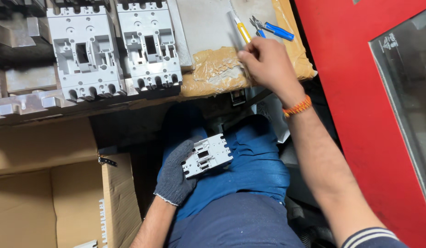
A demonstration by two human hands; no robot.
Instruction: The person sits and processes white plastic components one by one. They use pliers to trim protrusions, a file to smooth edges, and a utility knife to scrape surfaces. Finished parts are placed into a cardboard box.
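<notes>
Breaker (207,155) between gloved left fingers (184,151)

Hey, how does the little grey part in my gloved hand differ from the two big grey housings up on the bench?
The small grey part is held tilted in the gloved left hand over the lap; the two big grey housings lie flat, side by side on the bench. It is much smaller. All three are pale grey moulded plastic with slots and round holes.

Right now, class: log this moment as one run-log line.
left hand: gloved, holds grey breaker part on lap | right hand: bare, on yellow-handled tool | blue pliers beside
</notes>
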